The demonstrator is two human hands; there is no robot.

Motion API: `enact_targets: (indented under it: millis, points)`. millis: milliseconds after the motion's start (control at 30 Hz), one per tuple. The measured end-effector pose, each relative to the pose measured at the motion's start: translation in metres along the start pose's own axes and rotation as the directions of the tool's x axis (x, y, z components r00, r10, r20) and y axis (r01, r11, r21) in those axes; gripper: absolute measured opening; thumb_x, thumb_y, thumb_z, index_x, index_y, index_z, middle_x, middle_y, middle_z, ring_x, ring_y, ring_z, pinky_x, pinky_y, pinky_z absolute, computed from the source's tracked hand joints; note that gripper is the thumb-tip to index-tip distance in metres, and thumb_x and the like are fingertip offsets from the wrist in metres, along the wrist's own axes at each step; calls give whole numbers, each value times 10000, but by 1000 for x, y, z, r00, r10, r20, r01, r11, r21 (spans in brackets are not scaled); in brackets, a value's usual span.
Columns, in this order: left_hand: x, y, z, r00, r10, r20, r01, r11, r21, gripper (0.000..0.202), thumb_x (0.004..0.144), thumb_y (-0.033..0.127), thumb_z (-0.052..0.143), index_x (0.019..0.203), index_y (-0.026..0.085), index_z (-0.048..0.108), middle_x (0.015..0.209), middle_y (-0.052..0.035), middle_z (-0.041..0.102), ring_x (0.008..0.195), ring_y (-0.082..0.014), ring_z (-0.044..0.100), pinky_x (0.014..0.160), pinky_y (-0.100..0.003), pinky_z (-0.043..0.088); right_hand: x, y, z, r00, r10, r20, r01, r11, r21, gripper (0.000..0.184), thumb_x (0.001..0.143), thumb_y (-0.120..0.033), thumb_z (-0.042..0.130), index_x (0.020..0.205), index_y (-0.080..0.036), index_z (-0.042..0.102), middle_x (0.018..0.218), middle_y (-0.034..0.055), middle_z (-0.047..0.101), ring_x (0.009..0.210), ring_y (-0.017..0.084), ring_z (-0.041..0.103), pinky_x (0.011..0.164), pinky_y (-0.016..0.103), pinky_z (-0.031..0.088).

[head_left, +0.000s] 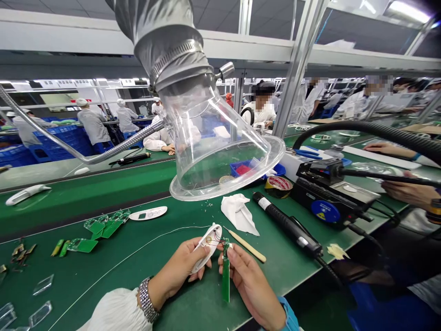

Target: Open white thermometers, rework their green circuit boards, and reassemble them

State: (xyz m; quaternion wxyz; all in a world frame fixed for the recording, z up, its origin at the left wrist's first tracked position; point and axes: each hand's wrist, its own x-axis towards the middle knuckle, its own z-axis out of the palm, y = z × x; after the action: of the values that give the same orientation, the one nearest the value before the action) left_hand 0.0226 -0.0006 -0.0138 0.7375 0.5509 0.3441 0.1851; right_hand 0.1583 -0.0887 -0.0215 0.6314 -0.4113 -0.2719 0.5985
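My left hand grips a white oval plastic housing with its hollow inside facing up. Thin dark and red wires run from the housing to a green circuit board, which my right hand pinches near its upper end. The board hangs upright, its long bare part pointing down. A thin white cable leaves the housing's tip and trails across the green bench to the lower left. Just beyond my right hand lies a thin pointed tool with a pale handle, beside a crumpled white cloth.
A clear fume hood hangs low over the bench. At right are a black electric screwdriver, a tape roll and a black device. Leftward lie green boards, a white housing part and clear pieces. A co-worker's hands show at far right.
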Motion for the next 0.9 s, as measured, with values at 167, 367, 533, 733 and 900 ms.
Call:
enact_targets:
  millis: [167, 367, 533, 733, 900]
  points:
    - [-5, 5, -2, 1000, -20, 11, 20, 999, 28, 365, 751, 407, 574, 964, 111, 547, 576, 29, 562, 330, -22, 394, 288, -117, 229, -4, 2, 1, 997, -70, 30, 76, 952, -297, 409, 781, -520, 588, 995, -171, 591, 787, 13, 569, 722, 136, 517, 700, 262, 416]
    - [-14, 17, -17, 989, -123, 81, 104, 972, 211, 352, 747, 462, 556, 875, 135, 533, 510, 40, 555, 306, -43, 431, 269, -120, 229, -30, -22, -11, 983, -73, 168, 180, 551, -815, 414, 848, -479, 495, 1153, -208, 563, 940, 55, 621, 817, 186, 575, 756, 315, 479]
    - [-17, 22, -25, 974, -201, 102, 163, 941, 295, 373, 744, 455, 560, 928, 135, 511, 534, 37, 566, 327, -52, 469, 276, -122, 227, -27, -84, -85, 897, -387, 213, 237, 16, -971, 351, 863, -459, 467, 1113, -243, 586, 1070, 83, 611, 959, 238, 578, 843, 390, 487]
    - [-19, 29, -25, 975, -188, 119, 154, 956, 251, 547, 727, 434, 606, 1146, 127, 434, 644, -4, 626, 356, -67, 505, 294, -145, 251, 4, -147, -169, 815, -253, 521, 238, -673, -700, 410, 864, -173, 314, 1197, -164, 552, 1015, 148, 620, 811, 270, 622, 627, 393, 538]
    - [-18, 32, -28, 971, -170, 169, 140, 974, 179, 555, 754, 394, 609, 1197, 115, 425, 727, -43, 652, 412, -52, 505, 324, -142, 266, 30, -152, -182, 705, 161, 690, 492, -812, -313, 768, 690, 99, 274, 1328, -310, 399, 1284, 88, 511, 1025, 257, 582, 734, 420, 527]
